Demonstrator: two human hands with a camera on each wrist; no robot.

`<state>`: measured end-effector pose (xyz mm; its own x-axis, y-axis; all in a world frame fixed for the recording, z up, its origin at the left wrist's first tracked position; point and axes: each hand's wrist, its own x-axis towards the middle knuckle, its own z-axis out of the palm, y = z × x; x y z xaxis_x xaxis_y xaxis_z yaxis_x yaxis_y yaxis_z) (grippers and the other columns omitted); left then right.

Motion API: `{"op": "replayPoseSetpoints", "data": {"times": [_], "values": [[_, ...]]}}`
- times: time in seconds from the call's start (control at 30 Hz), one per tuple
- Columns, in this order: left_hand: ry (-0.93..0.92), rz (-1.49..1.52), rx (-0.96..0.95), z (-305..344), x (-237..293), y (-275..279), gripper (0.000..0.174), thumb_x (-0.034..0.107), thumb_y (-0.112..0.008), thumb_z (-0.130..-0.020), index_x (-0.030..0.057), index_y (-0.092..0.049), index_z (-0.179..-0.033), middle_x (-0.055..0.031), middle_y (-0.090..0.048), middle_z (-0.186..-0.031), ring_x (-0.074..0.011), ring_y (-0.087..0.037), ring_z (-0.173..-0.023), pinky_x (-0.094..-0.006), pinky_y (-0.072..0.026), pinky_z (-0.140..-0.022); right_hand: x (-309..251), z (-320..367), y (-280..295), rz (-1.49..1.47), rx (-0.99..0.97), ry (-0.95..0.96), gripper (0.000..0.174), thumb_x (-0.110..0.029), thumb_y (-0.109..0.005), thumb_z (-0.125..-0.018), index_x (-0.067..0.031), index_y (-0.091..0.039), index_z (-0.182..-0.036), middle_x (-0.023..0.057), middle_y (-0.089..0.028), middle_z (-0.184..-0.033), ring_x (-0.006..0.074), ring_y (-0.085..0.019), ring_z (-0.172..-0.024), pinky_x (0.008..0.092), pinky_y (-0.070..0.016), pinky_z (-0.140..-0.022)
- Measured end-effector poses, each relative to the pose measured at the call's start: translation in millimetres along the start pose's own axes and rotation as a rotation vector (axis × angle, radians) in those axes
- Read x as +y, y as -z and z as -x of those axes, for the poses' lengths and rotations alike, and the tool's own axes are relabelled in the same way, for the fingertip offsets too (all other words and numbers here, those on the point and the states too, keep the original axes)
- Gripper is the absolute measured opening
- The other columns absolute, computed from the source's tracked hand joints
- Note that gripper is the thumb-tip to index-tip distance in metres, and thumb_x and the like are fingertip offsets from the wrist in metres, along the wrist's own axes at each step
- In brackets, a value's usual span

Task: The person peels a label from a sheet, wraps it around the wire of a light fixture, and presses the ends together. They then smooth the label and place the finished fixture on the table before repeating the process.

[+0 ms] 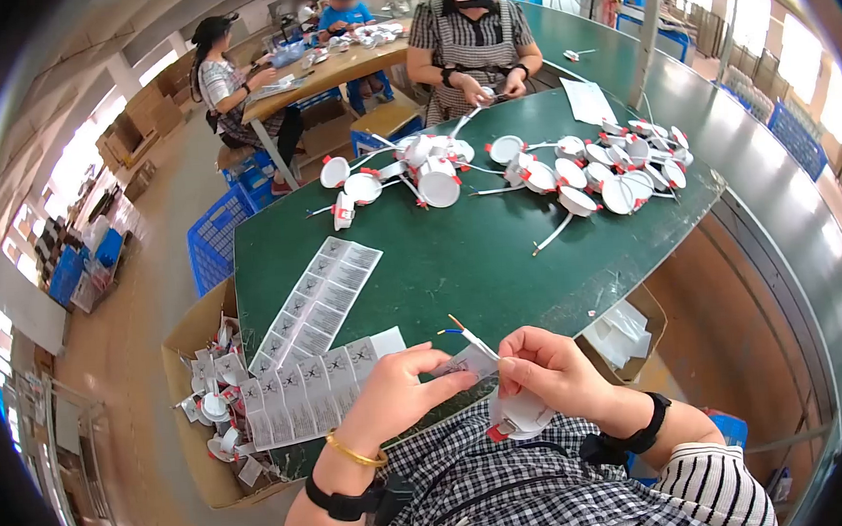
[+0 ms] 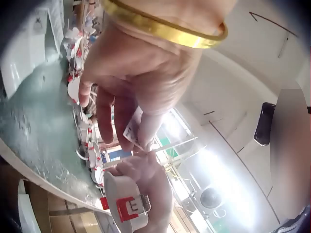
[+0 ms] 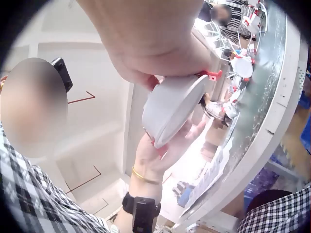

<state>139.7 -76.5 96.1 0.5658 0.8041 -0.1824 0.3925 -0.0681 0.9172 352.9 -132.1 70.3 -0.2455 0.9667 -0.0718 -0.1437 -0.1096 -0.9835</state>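
Note:
Between thumb and fingers the left hand [image 1: 402,389] pinches a small printed label [image 1: 468,361], which lies against a white cable with bare-ended wires [image 1: 456,326]. The right hand [image 1: 553,371] pinches the cable close beside the label. Below the right hand hangs a round white lamp [image 1: 525,415] with red clips. In the left wrist view the lamp [image 2: 124,201] shows a red clip on its side, and the label [image 2: 132,128] is at the left fingertips. The right wrist view shows the lamp [image 3: 172,109] under the right hand [image 3: 150,43].
Printed label sheets [image 1: 322,303] lie at the table's left. Several white lamps [image 1: 439,187] spread along the far side of the green table [image 1: 421,263]. A carton [image 1: 201,450] with lamps stands at the left, another [image 1: 648,321] at the right. A person in an apron [image 1: 471,48] sits opposite.

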Motion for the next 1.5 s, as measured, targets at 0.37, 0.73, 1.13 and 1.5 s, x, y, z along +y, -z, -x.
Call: {"op": "replayPoseSetpoints", "data": {"times": [0.37,0.73,1.13,1.5], "values": [[-0.043,0.326,0.424,34.5,-65.4,74.2,0.021,0.017,-0.072,-0.082,-0.0006,-0.068,-0.093,-0.003,-0.067,-0.088,-0.0103,-0.06,-0.08,-0.0245,-0.0474,-0.073,0.6,-126.1,-55.3,0.294,-0.41,0.122,0.018,-0.011,-0.058,-0.092,-0.0021,-0.057,-0.108,0.0029,-0.061,-0.098,0.0101,-0.056,-0.09,0.0256,-0.0477,-0.079],[0.195,-0.542,1.176,103.8,-139.2,270.0,0.017,0.016,-0.066,-0.082,0.0002,-0.066,-0.088,-0.0119,-0.068,-0.08,-0.0232,-0.066,-0.075,-0.0316,-0.0489,-0.068,24.6,-281.5,45.9,1.414,0.189,0.235,0.042,-0.015,-0.062,-0.082,-0.0132,-0.053,-0.123,0.0142,-0.06,-0.104,0.0329,-0.057,-0.102,0.0416,-0.0463,-0.086],[0.128,-0.512,1.337,146.9,-147.0,268.1,0.016,0.016,-0.064,-0.086,0.0024,-0.067,-0.093,-0.0077,-0.069,-0.089,-0.0159,-0.065,-0.082,-0.0285,-0.0491,-0.075,14.0,-266.7,55.0,0.959,0.339,0.411,0.023,-0.006,-0.064,-0.082,-0.0011,-0.064,-0.104,0.0079,-0.066,-0.087,0.015,-0.062,-0.076,0.0279,-0.0485,-0.069],[-0.304,-0.161,0.528,79.4,-69.6,63.1,0.013,0.011,-0.065,-0.085,0.0062,-0.066,-0.097,-0.0069,-0.066,-0.094,-0.0217,-0.063,-0.087,-0.0315,-0.0489,-0.078,-41.1,-130.7,24.6,0.961,0.259,0.603,0.01,0.001,-0.059,-0.086,0.0019,-0.065,-0.094,0.0035,-0.063,-0.086,0.0075,-0.055,-0.072,0.0195,-0.0426,-0.063]]}}
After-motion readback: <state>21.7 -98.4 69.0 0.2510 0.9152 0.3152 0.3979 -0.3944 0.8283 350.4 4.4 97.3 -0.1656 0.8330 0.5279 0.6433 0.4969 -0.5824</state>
